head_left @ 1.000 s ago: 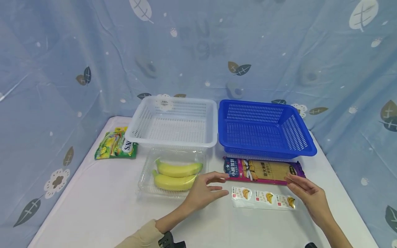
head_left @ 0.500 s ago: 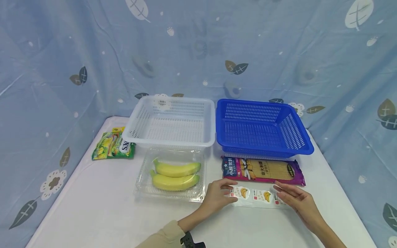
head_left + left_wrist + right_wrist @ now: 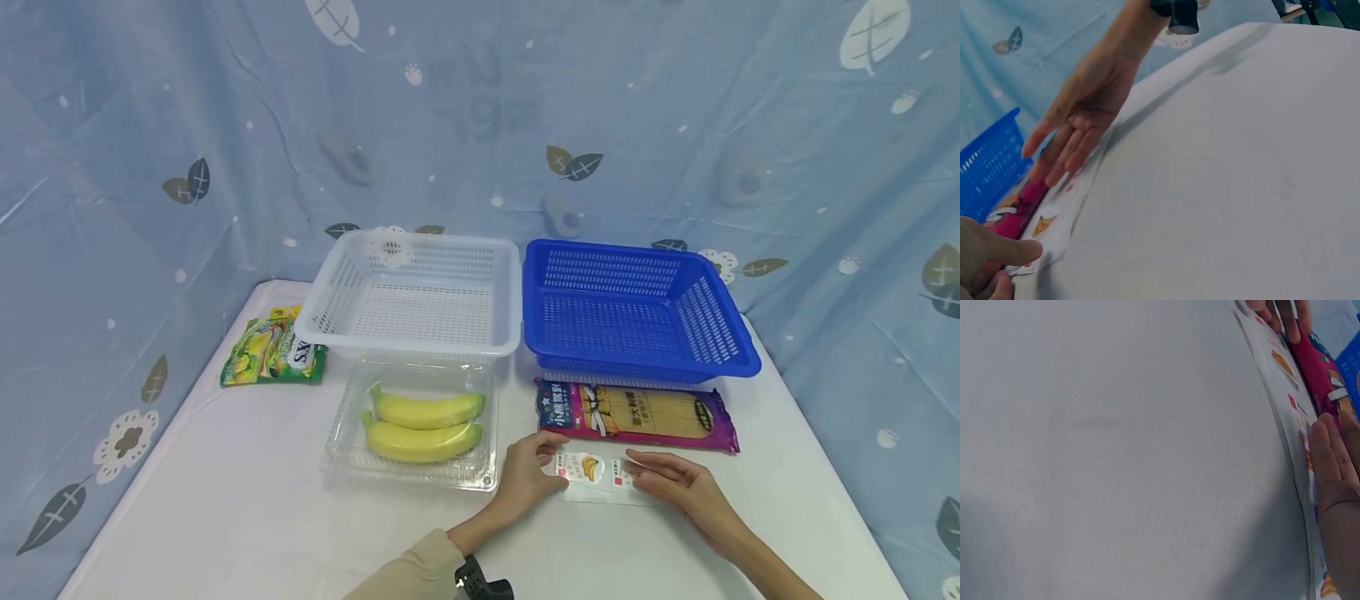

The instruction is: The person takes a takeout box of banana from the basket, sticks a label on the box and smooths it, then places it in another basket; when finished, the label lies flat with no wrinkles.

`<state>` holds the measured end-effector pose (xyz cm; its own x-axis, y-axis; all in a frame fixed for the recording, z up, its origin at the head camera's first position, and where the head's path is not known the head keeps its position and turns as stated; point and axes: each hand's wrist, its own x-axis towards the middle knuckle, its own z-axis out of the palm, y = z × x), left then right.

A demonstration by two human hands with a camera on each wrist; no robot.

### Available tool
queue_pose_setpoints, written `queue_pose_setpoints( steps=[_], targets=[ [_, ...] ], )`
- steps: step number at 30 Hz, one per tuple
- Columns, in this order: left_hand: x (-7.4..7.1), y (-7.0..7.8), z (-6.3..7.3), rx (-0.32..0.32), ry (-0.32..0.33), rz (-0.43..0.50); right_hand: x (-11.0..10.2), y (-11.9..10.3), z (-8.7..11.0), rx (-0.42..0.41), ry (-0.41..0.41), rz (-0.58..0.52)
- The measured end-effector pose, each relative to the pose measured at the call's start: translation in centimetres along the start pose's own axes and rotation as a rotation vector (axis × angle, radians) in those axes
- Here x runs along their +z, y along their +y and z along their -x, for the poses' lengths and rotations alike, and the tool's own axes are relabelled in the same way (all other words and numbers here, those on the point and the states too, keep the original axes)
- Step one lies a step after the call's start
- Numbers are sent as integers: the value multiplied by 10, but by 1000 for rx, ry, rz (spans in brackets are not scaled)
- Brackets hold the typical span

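Note:
A white strip of banana stickers (image 3: 590, 469) lies on the table in front of a purple-ended packet of spaghetti (image 3: 645, 413). At the strip's left end is my left hand (image 3: 523, 477), thumb and fingertips spread apart at its near and far sides. My right hand (image 3: 684, 493) reaches over the strip's right part and covers some stickers. In the right wrist view its fingers (image 3: 1327, 453) are straight along the strip. The left wrist view shows my left thumb extended by the strip's end; its other fingers are partly cut off.
A clear plastic box (image 3: 341, 454) with two bananas (image 3: 423, 440) stands left of my left hand. Behind are a white basket (image 3: 420, 342) and a blue basket (image 3: 622, 363). A green-yellow bag (image 3: 273, 350) lies far left. A patterned blue cloth (image 3: 450, 108) hangs around the table.
My left hand has come right and nearer to the strip's left end, away from the plastic box. The right hand has moved left from the spaghetti packet's right end to over the strip.

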<state>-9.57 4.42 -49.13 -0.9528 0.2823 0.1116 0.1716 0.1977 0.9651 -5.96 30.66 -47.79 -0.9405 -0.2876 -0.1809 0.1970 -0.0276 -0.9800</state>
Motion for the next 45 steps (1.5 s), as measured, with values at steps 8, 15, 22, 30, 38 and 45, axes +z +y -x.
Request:
queue_pose_setpoints(
  steps=[8,15,22,30,38,45],
  targets=[
    [6,-6,-2,1,-5,-16,11,2,-12,43,-4,85],
    [6,-6,-2,15,14,-46,22,3,-21,33,-23,92],
    [7,-5,-2,11,16,-74,36,-5,-19,125,70,171],
    [6,-4,-1,25,13,-91,53,-5,-27,132,247,312],
    [7,-4,-2,58,17,-131,67,9,-26,-163,265,386],
    [6,-4,-2,114,31,-212,66,21,-24,-504,87,447]
  ],
)
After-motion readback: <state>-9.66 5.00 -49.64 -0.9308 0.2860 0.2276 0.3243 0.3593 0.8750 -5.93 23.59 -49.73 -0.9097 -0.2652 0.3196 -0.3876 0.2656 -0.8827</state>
